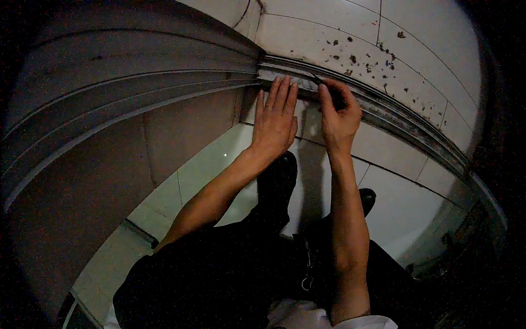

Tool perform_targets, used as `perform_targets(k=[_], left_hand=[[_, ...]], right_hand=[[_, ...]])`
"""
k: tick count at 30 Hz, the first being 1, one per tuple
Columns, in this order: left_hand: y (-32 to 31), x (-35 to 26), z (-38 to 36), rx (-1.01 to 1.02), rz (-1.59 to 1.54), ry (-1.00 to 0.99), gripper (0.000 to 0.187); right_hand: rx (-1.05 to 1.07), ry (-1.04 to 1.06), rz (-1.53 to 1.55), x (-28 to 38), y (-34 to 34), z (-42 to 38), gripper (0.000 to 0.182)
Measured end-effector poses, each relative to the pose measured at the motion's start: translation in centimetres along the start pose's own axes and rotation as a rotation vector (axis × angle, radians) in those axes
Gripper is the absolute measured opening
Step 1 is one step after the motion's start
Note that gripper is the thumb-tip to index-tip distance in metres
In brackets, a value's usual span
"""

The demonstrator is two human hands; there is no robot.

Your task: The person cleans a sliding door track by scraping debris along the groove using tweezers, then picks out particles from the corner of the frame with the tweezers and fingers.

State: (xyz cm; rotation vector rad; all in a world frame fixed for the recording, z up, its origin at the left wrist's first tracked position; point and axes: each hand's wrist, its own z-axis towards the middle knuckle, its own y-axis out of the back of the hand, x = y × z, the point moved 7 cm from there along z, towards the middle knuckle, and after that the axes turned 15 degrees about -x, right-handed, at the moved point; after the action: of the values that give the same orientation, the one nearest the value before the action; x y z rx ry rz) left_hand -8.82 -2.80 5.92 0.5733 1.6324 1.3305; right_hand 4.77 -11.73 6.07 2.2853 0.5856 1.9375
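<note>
One left hand (pixel 274 123) is flat, fingers extended to the floor track (pixel 394 114); the right hand (pixel 341 114) pinches a thin dark object (pixel 316 78), its tip at the track. Beyond, dark debris (pixel 369 68) litters pale tiles (pixel 430 49).

The floor (pixel 397 219) is laid with pale tiles, their joints showing as thin dark lines. A grooved metal track (pixel 405 118) crosses it on a slant, from the upper middle down toward the right, with parallel rails and dark grime along its channels. On the tiles beyond the track lie dark, crumbly clumps of debris (pixel 353 58), scattered loosely, some large, many just specks; what they are made of cannot be told. On the near side, two black shoes rest on the tiles, the left shoe (pixel 286 162) closer to the track than the right shoe (pixel 368 200). The lower right is too dark to read.
</note>
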Motion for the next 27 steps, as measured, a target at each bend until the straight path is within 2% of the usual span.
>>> perform_targets(k=[2, 11, 27], left_hand=[[-0.1, 0.1, 0.0, 0.001, 0.000, 0.001, 0.083], [0.1, -0.1, -0.1, -0.012, -0.018, 0.016, 0.082], [0.4, -0.1, -0.1, -0.061, -0.053, 0.013, 0.086]], right_hand=[[0.002, 0.053, 0.068, -0.3, -0.3, -0.2, 0.020], [0.091, -0.059, 0.129, -0.3, -0.7, -0.9, 0.018], [0.175, 0.091, 0.057, -0.2, -1.1, -0.8, 0.017]])
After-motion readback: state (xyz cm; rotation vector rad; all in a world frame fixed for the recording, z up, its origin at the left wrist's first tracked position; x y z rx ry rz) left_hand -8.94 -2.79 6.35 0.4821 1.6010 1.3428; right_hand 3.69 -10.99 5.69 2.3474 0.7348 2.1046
